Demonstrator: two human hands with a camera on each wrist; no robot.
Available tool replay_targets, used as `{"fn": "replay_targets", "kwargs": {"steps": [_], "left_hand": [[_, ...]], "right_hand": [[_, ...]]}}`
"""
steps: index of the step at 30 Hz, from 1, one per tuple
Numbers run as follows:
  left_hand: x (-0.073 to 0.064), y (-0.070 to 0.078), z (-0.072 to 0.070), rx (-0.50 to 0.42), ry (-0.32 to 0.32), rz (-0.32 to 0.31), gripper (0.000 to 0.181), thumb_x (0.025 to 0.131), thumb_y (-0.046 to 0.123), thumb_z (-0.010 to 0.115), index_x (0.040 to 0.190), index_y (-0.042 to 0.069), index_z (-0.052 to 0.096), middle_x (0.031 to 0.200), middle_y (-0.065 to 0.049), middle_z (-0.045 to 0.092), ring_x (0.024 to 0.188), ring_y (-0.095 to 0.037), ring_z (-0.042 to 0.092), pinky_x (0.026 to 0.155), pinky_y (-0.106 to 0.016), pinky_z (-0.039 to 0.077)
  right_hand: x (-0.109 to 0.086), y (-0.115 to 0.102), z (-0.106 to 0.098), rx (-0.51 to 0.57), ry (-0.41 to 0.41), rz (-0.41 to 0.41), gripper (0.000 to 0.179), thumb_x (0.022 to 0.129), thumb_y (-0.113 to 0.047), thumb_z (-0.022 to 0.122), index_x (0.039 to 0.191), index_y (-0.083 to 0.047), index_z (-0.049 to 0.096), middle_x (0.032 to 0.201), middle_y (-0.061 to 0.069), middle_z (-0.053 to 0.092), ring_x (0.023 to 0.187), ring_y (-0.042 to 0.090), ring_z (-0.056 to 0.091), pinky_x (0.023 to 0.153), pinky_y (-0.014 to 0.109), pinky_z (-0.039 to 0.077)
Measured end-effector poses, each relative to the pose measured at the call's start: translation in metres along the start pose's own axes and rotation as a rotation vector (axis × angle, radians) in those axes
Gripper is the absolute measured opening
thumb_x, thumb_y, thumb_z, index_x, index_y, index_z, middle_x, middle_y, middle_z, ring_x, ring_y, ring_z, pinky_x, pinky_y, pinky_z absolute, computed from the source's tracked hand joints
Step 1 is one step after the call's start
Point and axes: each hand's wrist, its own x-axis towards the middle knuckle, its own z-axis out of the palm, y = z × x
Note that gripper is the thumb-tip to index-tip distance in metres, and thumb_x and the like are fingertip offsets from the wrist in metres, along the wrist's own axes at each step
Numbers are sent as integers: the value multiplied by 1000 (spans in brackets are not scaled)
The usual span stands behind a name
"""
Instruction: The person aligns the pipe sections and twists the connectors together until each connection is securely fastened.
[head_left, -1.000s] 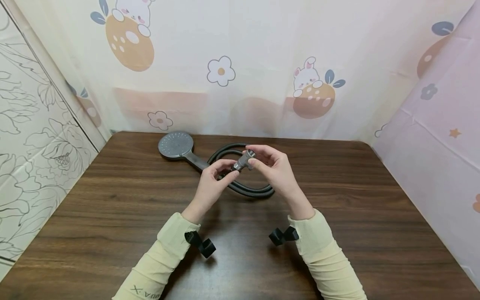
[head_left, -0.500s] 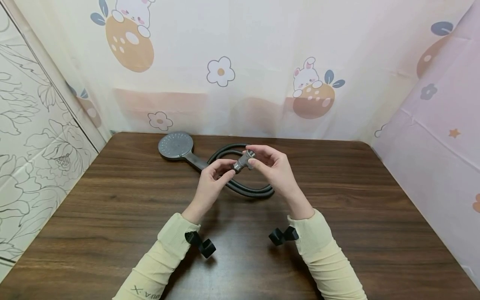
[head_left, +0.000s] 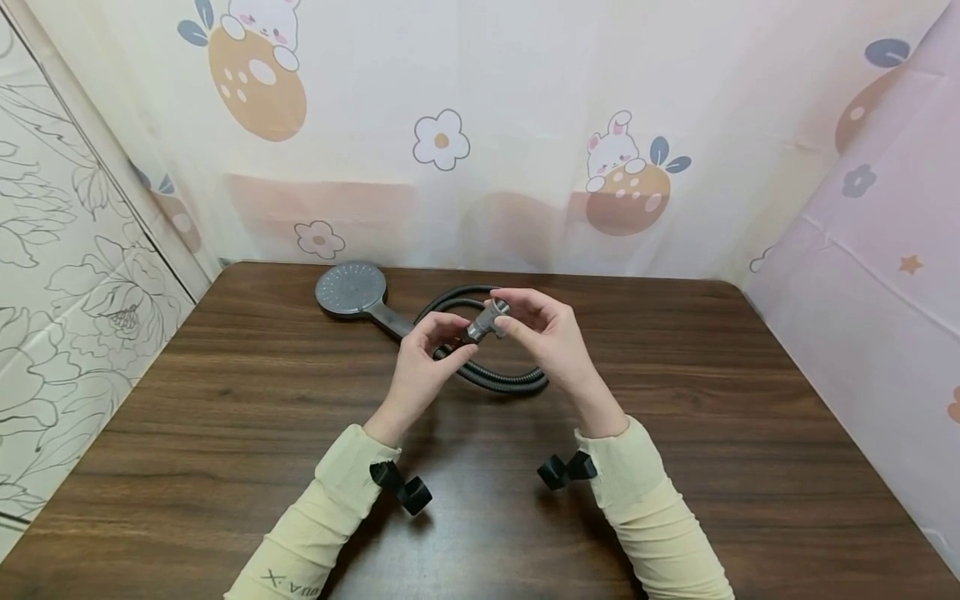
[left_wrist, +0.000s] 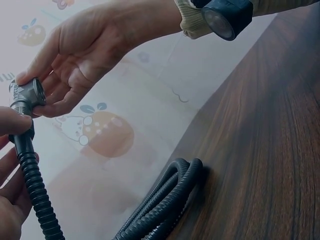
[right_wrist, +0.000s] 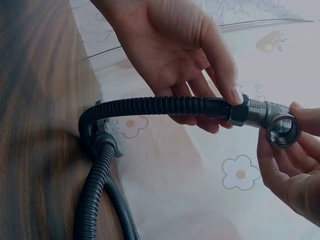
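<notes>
My right hand (head_left: 553,343) pinches a grey metal tee-shaped pipe fitting (head_left: 486,320) between thumb and fingers, above the table. One threaded round mouth of the fitting faces the right wrist camera. My left hand (head_left: 422,354) has its thumb and fingers around the black nut (right_wrist: 239,111) at the end of a ribbed shower hose (right_wrist: 150,106). This nut sits on the fitting's threaded end, with several silver threads showing beside it. From the nut the hose bends down toward the table. In the head view my left fingers partly hide the nut.
A dark grey shower head (head_left: 351,287) lies at the back left of the wooden table (head_left: 225,417), its handle pointing toward the hose. Hose coils (head_left: 502,382) lie behind and below my hands. A patterned curtain (head_left: 517,100) hangs along the table's back edge.
My left thumb and fingertips closed in on the nut half a second ago and now stand wider around it. The right hand and the fitting stay nearly still.
</notes>
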Motion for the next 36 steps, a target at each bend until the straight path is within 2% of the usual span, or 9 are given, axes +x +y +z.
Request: {"fn": "replay_targets", "kwargs": {"steps": [4,7,11,16,22,29,36], "left_hand": [[0,-1,0,0,0,4,30,78,-5,66,105,-9,53,101,-14,57,89,-15,55,80,-40,44],[0,-1,1,8,-8,-4,32,78,-5,65,108,-8,53,106,-15,57,90,-15,55,81,-35,44],[-1,0,1,35,-26,-11,32,79,-4,65,110,-5,56,108,-17,57,91,-17,56,79,-29,45],[-1,0,1,41,-35,-28,30,80,-3,65,109,-4,58,105,-17,57,90,-20,57,76,-30,46],[-1,-1,2,15,-52,-66,31,82,0,64,112,-1,56,109,-18,60,93,-15,56,80,-31,46],[0,-3,2,-34,-60,-66,46,83,-2,62,125,-5,44,105,-25,60,89,-9,55,83,-24,41],[4,-31,0,-153,-71,-25,41,86,1,57,125,0,45,108,-19,60,88,-11,58,79,-24,45]], "right_hand": [[0,1,0,-10,2,0,31,85,-5,62,115,2,58,108,13,64,93,13,62,78,27,50],[0,1,0,-10,1,0,31,85,-5,62,115,1,59,108,11,64,94,13,61,79,27,49],[0,1,1,-3,0,7,31,84,-5,62,115,-1,59,106,5,65,93,13,61,79,27,49],[-1,1,1,6,-4,11,31,84,-4,62,115,0,59,104,0,66,92,13,61,79,27,49],[-1,1,0,-9,0,11,31,84,-5,63,114,-1,60,104,2,65,92,13,61,78,26,49],[0,0,0,-23,1,-3,30,85,-6,62,115,-2,60,106,7,65,92,13,61,79,27,49],[1,1,-1,-22,1,-1,30,85,-6,62,115,-2,60,108,12,64,92,13,61,77,27,50]]}}
